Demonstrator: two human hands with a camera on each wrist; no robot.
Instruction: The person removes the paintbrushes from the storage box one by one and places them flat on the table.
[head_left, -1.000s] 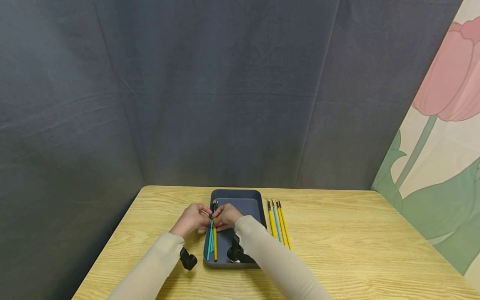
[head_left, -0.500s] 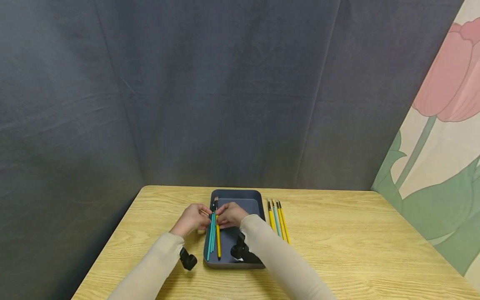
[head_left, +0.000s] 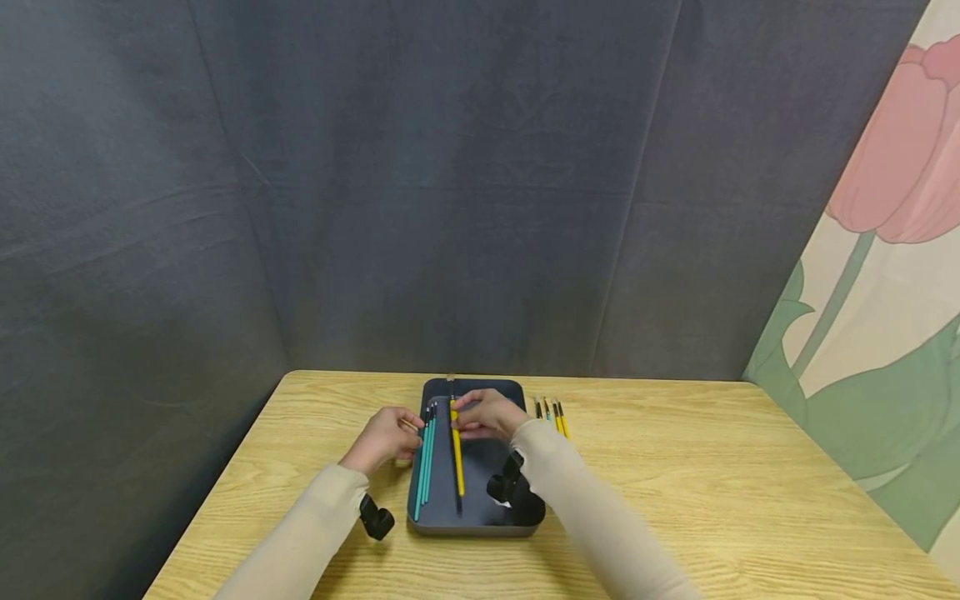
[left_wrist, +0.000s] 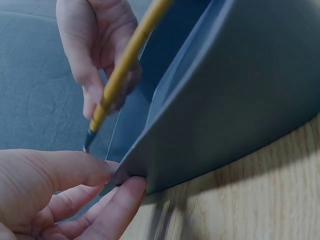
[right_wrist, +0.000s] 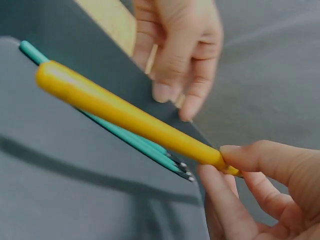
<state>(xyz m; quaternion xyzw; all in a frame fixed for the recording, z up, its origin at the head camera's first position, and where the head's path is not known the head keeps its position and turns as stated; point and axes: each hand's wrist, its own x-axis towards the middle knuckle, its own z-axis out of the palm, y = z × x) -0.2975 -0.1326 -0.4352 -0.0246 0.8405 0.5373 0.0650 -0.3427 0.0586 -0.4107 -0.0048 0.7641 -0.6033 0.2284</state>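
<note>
Yellow brush, pinched in the right hand: in the head view it is held above a dark grey tray, a little left of the middle, with a dark shadow under its butt. Just inside the tray's left side lie three teal brushes, side by side, tips toward the far end. The left hand is at that same side, fingers bent at the edge. To the right, four more brushes lie on the wood-grain counter, partly covered by the right sleeve. Near the right cuff's black wrist camera shows a white patch, too small to read. Behind are a dark curtain and a pink tulip on a pale wall. From the left wrist, the left hand's thumb and fingers pinch the tray's edge; beyond, the right hand has the yellow handle, slightly blurred. From the right wrist, thumb and fingertips close on that handle toward its bristle end, its rounded butt plain yellow; the teal brushes lie beyond it in the tray, and the left hand's fingers straddle the edge
</note>
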